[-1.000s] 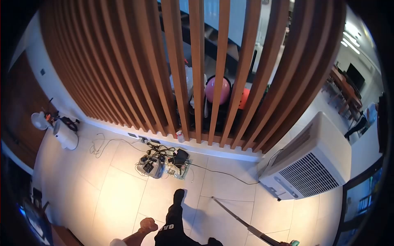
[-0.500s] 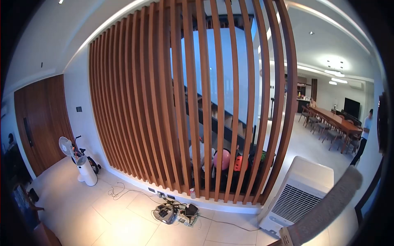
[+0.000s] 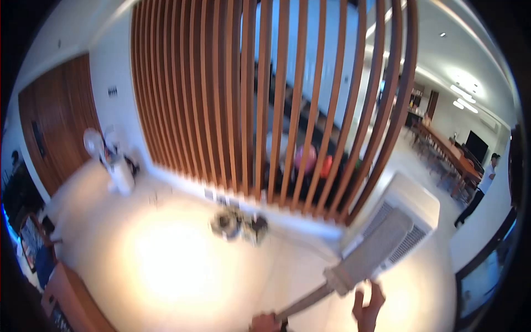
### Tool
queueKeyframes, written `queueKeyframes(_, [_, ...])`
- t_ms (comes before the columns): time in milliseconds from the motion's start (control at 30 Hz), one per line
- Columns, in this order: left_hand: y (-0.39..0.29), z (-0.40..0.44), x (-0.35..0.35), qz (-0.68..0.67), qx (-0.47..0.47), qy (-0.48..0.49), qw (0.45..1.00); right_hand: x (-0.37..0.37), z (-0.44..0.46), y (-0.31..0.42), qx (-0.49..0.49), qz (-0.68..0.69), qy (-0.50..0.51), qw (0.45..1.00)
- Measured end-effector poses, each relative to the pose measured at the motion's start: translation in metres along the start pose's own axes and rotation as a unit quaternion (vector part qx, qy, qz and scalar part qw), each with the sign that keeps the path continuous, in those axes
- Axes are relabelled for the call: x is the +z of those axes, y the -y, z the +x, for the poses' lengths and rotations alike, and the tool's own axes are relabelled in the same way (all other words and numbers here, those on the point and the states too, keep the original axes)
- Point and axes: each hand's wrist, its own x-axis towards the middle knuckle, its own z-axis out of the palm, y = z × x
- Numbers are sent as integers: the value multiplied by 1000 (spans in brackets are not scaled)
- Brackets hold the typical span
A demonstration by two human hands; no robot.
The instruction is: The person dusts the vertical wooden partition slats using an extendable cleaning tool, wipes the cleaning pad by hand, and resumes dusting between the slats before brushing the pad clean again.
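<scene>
A long-handled duster with a grey, cloth-like head extends up and to the right, in front of the white air cooler. At the bottom edge, my left hand is wrapped round the lower end of its handle. My right hand is just below the head, its fingers curved and apart. Nothing shows between them, and I cannot tell whether a fingertip touches the duster. Motion blurs the picture.
A wooden slat partition stands ahead. The air cooler is at right, tangled electronics and cables lie on the floor, and a white fan unit stands left. A person stands at far right near a long table.
The view has tilted down. The duster has swung down and leftward in view, and both my hands have come into sight. The person at right appears turned differently.
</scene>
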Motion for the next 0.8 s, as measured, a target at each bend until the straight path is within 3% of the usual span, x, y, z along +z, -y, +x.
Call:
queueKeyframes(33, [-4,-10,2,40,-45,92,994,-10,14,-2,-66,-117,74,988])
queueKeyframes(100, [-13,-31,15,38,1,31,999,-2,16,-9,5,-291,209,934])
queueKeyframes(133, [-19,-41,18,28,21,25,999,5,5,-23,-11,-404,233,884])
queueKeyframes(233, [-28,-46,17,24,58,0,998,-23,-2,-50,33,-458,252,852])
queueKeyframes(300, [-33,-54,17,35,76,6,996,-51,3,-96,41,-519,155,840])
queueKeyframes(433, [-44,-57,25,59,118,-3,991,-123,42,-175,187,-564,48,803])
queueKeyframes(500, [-53,-53,34,68,119,-7,991,-158,57,-195,194,-550,1,813])
queueKeyframes(567, [-64,-49,40,103,129,8,986,-203,66,-223,333,-367,29,868])
queueKeyframes(633, [-80,-44,45,128,126,29,983,-235,44,-275,385,-397,3,833])
queueKeyframes(700, [-98,-36,51,129,82,106,982,-265,-9,-353,76,-460,-32,884])
queueKeyframes(733, [-102,-26,60,187,94,141,968,-277,-24,-383,69,-455,-30,887])
queueKeyframes(767, [-115,-19,69,212,39,182,959,-288,-46,-399,68,-454,-25,888])
queueKeyframes(800, [-129,-23,67,191,84,138,968,-294,-57,-411,97,-477,-53,872])
